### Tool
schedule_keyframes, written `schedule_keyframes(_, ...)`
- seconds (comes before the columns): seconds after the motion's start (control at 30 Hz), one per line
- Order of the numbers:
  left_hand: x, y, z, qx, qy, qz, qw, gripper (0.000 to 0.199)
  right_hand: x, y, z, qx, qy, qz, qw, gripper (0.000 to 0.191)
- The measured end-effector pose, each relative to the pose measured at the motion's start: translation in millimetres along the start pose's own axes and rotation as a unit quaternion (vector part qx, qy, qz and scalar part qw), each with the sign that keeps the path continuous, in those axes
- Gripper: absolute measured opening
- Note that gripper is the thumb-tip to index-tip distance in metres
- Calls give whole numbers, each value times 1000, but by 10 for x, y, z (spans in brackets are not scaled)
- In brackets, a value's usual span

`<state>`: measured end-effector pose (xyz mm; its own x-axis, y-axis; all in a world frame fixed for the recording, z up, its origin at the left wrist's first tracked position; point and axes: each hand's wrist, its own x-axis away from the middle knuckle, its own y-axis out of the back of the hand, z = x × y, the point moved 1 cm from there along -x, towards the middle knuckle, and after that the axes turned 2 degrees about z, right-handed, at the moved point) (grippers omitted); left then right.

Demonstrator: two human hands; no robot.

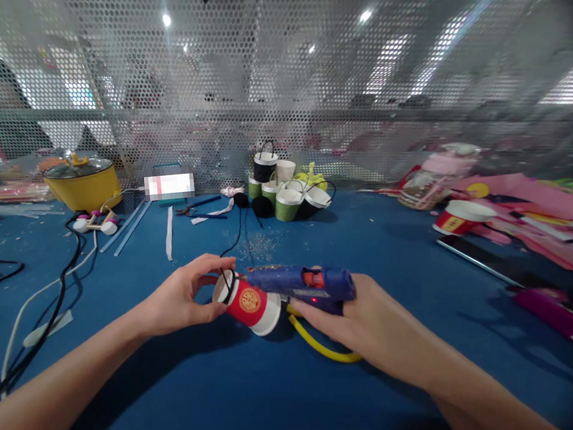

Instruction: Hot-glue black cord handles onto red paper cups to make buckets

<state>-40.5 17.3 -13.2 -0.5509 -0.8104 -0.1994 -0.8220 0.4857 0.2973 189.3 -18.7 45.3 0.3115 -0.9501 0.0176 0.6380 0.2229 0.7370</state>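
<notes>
That left hand (186, 297) holds a tilted red cup (251, 306) (black cord (229, 288) at its rim, I see). The right hand (366, 318) grips a glue gun (279, 279).

This looks like a craft workshop: a perforated metal partition (154, 73) stands behind a blue surface (383, 233) strewn with making supplies. A hot glue gun (282, 281), pliers (184, 212), balls of black yarn (262, 207), cut white strips (170, 233) and clustered small cups (288, 205) with looped handles point to handiwork, as do the heaped pink sheets (520, 194) on the right; loose cables (63, 286) trail along the left.
</notes>
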Motion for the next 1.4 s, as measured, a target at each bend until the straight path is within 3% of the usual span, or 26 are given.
schedule_keyframes(0.47, -8, 12, 40, -16, 8, -19, 1000, 50, 77, -62, 77, 48, 17, 6, 999, 17)
schedule_keyframes(0.77, 2, 5, 19, -2, -12, 0, 1000, 54, 11, 11, 39, 19, 26, -19, 999, 17)
schedule_keyframes(1.1, 6, -7, 20, 10, -29, 10, 999, 57, -16, 6, 28, 1, 13, 2, 1000, 17)
schedule_keyframes(1.4, -16, -6, 40, 9, 20, -12, 1000, 54, 50, -20, 71, 29, 35, -14, 999, 17)
